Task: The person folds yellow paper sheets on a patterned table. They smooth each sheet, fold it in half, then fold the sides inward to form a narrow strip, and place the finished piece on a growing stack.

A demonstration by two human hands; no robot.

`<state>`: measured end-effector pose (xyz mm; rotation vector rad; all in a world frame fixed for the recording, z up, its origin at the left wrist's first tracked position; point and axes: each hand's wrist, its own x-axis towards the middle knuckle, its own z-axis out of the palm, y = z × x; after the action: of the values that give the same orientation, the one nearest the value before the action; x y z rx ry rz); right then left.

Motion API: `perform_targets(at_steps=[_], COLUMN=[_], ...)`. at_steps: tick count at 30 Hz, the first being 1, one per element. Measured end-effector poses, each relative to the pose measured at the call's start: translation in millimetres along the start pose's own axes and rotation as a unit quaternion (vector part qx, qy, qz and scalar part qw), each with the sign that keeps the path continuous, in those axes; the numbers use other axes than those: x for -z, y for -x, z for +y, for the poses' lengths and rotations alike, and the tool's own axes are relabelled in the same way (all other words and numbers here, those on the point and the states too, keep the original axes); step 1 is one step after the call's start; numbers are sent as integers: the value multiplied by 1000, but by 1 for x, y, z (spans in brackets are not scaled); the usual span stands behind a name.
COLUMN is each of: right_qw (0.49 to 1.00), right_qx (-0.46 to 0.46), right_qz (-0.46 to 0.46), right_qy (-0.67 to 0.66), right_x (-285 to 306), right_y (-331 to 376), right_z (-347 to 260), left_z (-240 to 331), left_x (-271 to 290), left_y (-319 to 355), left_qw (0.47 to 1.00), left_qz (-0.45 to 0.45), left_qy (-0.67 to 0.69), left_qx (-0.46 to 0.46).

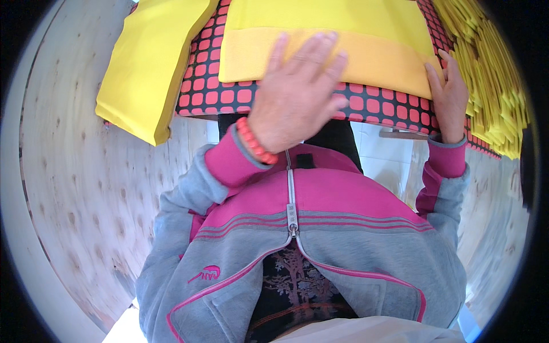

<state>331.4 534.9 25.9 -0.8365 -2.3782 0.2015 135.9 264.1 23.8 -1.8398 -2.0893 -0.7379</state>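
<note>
A yellow cloth [331, 14] lies flat in front of me, with a paler orange band [377, 60] along its near side. Over the band, toward its left part, is my left hand [297, 91], palm down with the fingers spread. It is slightly smeared by motion, and I cannot tell whether it presses on the cloth. A red bead bracelet [254, 142] circles that wrist. At the cloth's right near corner rests my right hand [450, 97], its thumb and fingers stretched out and apart along the edge.
Under the cloth is a table cover [197, 97] patterned with red rounded squares on black. A thick yellow fabric stack [140, 74] overhangs the table at the left. Many layered yellow pieces [494, 86] hang over the right side. Pale wood-look flooring [74, 171] shows around.
</note>
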Motion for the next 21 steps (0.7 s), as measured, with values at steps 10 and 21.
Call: perform_targets(at_steps=[10, 21], right_qw=[997, 956], right_qx=[22, 257], right_qz=[26, 1], right_qy=[70, -144], right_x=[0, -27], right_y=[5, 61], right_z=[2, -128], left_z=[3, 1], left_x=[-9, -12], left_y=[-3, -4], left_qw=[996, 991], left_qz=[-82, -112], left_qy=[-39, -74], left_qx=[24, 13])
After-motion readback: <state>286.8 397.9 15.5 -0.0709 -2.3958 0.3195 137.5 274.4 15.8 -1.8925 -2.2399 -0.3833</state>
